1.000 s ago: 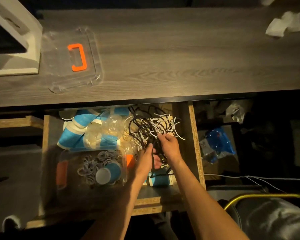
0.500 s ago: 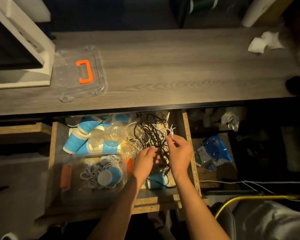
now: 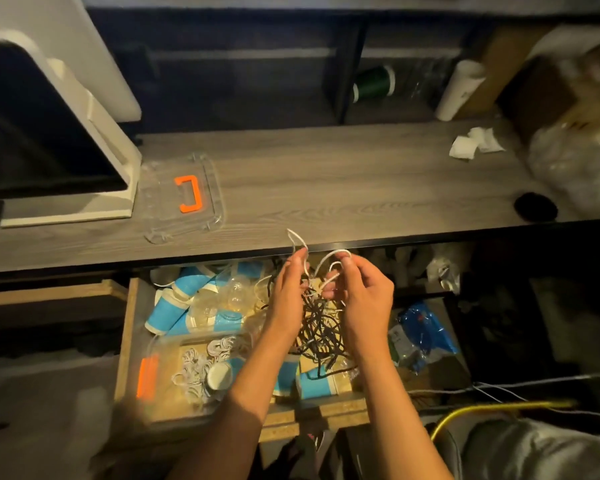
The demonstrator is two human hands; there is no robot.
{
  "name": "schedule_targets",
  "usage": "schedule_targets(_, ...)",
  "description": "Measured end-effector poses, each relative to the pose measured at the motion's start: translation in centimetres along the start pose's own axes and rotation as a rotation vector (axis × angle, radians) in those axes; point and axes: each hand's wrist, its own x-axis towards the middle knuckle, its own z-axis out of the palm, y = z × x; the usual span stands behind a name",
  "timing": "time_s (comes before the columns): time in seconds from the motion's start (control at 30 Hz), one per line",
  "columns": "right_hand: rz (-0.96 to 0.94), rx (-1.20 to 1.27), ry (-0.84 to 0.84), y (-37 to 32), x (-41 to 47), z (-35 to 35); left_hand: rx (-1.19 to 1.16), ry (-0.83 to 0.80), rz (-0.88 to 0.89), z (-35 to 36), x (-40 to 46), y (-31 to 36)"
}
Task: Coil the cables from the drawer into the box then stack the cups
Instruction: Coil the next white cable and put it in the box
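Note:
A tangle of black and white cables hangs over the open wooden drawer. My left hand pinches a white cable whose loop rises above the desk edge. My right hand grips another white loop of the same tangle. A clear plastic box with orange latches sits in the drawer's front left, holding coiled white cables and a blue cup. Blue and white paper cups and clear plastic cups lie jumbled at the drawer's back.
The box's clear lid with an orange handle lies on the grey wooden desk. A white monitor stand is at the left. Crumpled white paper lies at the back right. A blue bag and loose wires are right of the drawer.
Both hands have lifted the cable tangle up out of the drawer, with white loops now raised to the desk edge. The view has tilted upward.

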Motion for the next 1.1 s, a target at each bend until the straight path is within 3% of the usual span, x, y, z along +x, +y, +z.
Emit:
schedule_targets(0.13,0.0,0.082,-0.016,-4.8,-0.4,0.9,-0.012,-0.185,0.028,-0.2,-1.6,2.9)
schedule_targets(0.23,0.117,0.148,-0.008,-7.8,-0.4,1.6,0.03,-0.307,0.028,-0.8,-3.0,4.0)
schedule_targets(0.37,0.193,0.243,-0.076,-10.6,0.3,1.9,-0.032,-0.371,0.067,-1.8,-4.9,5.7)
schedule_targets(0.53,0.27,0.198,-0.289,-9.9,-0.5,2.8,-0.471,-0.258,-0.018,-3.0,-5.3,10.5)
schedule_targets(0.67,0.271,0.108,-0.52,-7.0,-2.6,3.8,-0.694,-0.163,-0.064,-4.2,-3.9,14.5)
schedule_targets(0.8,0.147,-0.05,-0.52,-5.3,-3.2,4.0,-0.856,-0.122,-0.026,-6.0,-2.9,17.3)
schedule_targets(1.0,0.072,-0.152,-0.431,-5.2,-3.3,4.1,-0.738,0.033,0.076,-7.2,-2.0,17.9)
schedule_targets(1.1,0.04,-0.064,-0.402,-7.6,-3.2,5.4,-0.626,-0.004,0.021,-7.1,-1.7,15.3)
